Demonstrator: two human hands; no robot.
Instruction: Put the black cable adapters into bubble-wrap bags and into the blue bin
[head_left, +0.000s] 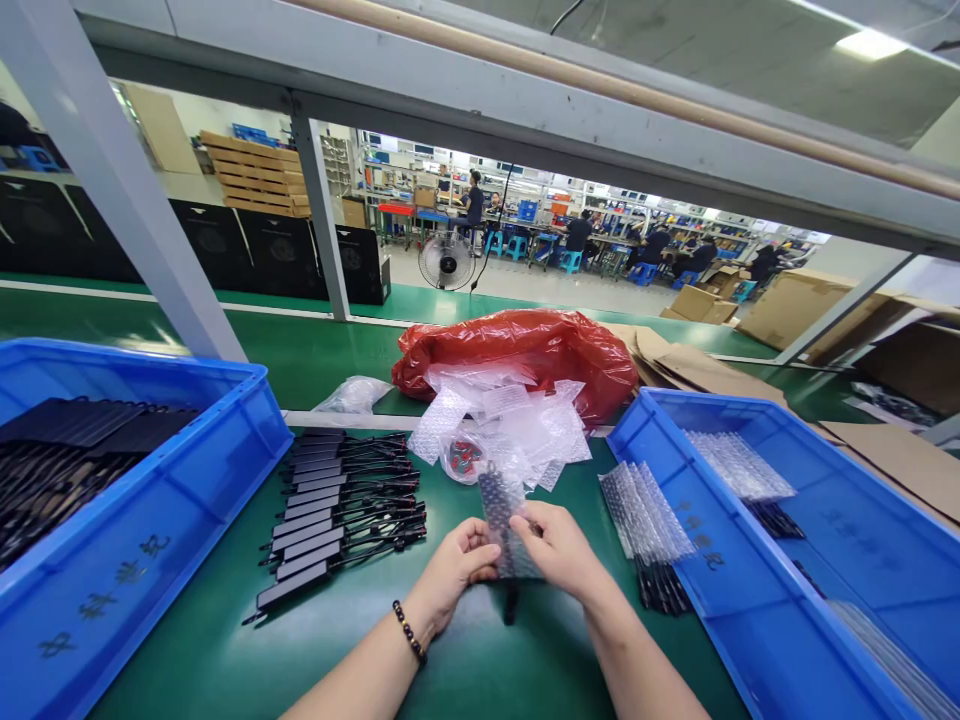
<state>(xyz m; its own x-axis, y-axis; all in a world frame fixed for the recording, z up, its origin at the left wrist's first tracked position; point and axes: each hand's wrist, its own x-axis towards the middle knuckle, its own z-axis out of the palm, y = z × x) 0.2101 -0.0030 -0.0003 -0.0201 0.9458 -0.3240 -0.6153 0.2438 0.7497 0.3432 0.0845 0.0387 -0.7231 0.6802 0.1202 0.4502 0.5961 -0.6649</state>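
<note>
Between my hands is a bubble-wrap bag (498, 505) with a dark part showing through it; a black cable end sticks out at the bottom. My left hand (459, 562) pinches the bag's left edge. My right hand (559, 545) grips its right side, thumb on top. To the left lies a row of black flat boxes with cables (315, 515). At the right, bagged black parts (649, 520) lean against a blue bin, their cables hanging out. Loose bubble-wrap bags (517, 415) are heaped beyond my hands, beside a small clear bag of red pieces (465, 457).
A blue bin (150, 560) of black parts stands at the left, another blue bin (705, 540) with bagged parts at the right. A red plastic bag (517, 345) lies behind the heap, near cardboard sheets (697, 370). A metal frame (322, 220) spans the bench; people work beyond.
</note>
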